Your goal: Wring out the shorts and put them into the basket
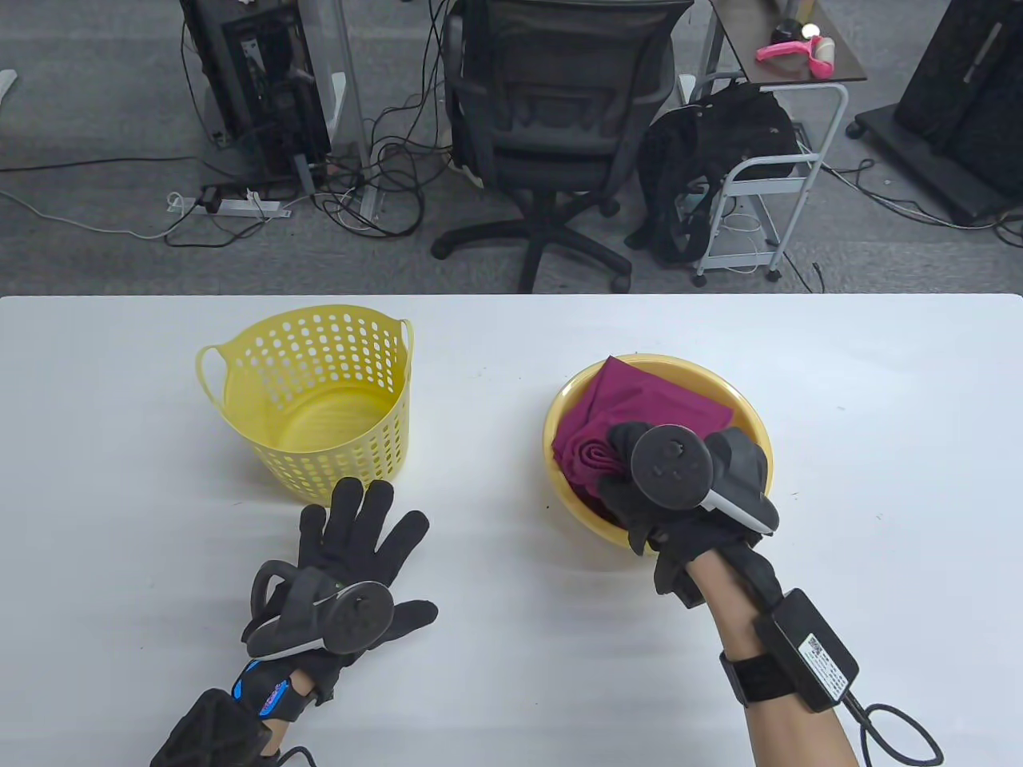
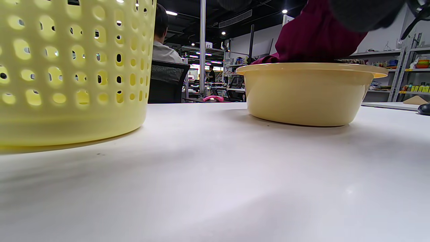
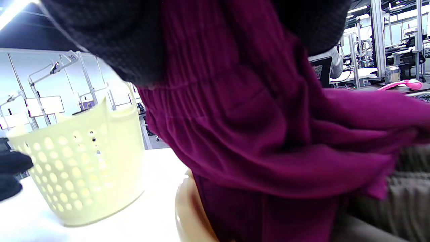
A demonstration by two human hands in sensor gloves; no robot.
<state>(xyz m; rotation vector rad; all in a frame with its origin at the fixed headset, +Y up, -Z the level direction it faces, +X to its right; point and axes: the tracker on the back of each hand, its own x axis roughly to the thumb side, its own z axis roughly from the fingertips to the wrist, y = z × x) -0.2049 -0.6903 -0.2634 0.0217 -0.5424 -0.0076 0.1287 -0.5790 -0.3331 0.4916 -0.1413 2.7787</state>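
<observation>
Over the yellow basin (image 1: 755,423), R hand (image 1: 679,487) grips maroon shorts (image 1: 639,403); L hand (image 1: 352,559) flat, fingers spread, near basket (image 1: 312,391).

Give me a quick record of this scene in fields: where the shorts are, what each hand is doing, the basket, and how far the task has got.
shorts: magenta, bunched in the yellow basin
right hand: over the basin, fingers curled round the shorts
left hand: flat on the table, fingers spread, holding nothing
basket: yellow, perforated, upright, left of the basin, nothing inside
task stage: shorts gripped but not yet out of the basin; not yet in the basket
</observation>
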